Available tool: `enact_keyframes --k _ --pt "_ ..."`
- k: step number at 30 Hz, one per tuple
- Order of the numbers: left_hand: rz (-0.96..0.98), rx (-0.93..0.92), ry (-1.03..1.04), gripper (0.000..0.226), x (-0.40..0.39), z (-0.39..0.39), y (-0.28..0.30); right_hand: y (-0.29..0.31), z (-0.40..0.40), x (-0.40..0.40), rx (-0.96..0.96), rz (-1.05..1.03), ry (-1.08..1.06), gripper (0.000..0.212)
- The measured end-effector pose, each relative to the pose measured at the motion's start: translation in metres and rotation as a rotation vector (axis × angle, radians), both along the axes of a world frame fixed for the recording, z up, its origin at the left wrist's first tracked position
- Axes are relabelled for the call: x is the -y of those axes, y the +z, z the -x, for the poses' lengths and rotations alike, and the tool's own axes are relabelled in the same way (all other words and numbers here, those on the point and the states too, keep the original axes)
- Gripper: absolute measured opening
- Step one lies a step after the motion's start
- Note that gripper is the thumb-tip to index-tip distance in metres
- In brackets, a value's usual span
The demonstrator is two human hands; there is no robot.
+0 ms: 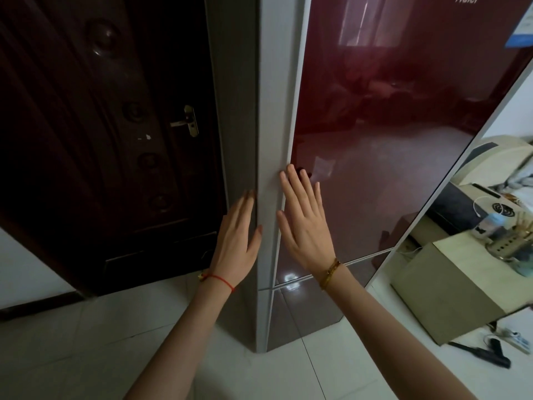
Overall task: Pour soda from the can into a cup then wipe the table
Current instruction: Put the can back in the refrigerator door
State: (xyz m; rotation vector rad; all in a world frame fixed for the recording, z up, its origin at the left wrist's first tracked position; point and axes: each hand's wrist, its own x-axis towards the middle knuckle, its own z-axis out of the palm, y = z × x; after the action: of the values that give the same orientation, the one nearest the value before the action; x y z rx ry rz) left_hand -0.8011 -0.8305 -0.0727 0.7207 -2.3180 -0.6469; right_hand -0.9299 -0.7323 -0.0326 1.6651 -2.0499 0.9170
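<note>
Two flat hands, left hand [236, 241], right hand [305, 226], fridge [375, 111]

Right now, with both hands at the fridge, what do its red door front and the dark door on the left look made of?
The fridge door front looks like glossy dark-red glass or high-gloss lacquered panel: it mirrors the room and a window sharply. Its edge trim looks like pale matte metal or plastic. The dark entry door looks like embossed painted steel, possibly wood, with a semi-gloss sheen and a brass-toned metal handle.
</note>
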Motion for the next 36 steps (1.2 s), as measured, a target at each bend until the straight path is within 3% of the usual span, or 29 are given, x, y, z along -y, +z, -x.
enact_keyframes --k 17,27,36 --pt "0.041 0.071 -0.042 0.061 -0.054 -0.027 -0.009 -0.031 0.015 -0.101 0.144 -0.152 -0.164 0.061" --pt "0.036 0.095 -0.323 0.057 -0.082 -0.022 -0.023 -0.05 -0.017 -0.195 0.205 -0.234 -0.46 0.06" --pt "0.016 0.217 -0.634 0.054 -0.092 -0.06 -0.04 -0.074 -0.12 -0.253 0.345 -0.196 -0.829 0.057"
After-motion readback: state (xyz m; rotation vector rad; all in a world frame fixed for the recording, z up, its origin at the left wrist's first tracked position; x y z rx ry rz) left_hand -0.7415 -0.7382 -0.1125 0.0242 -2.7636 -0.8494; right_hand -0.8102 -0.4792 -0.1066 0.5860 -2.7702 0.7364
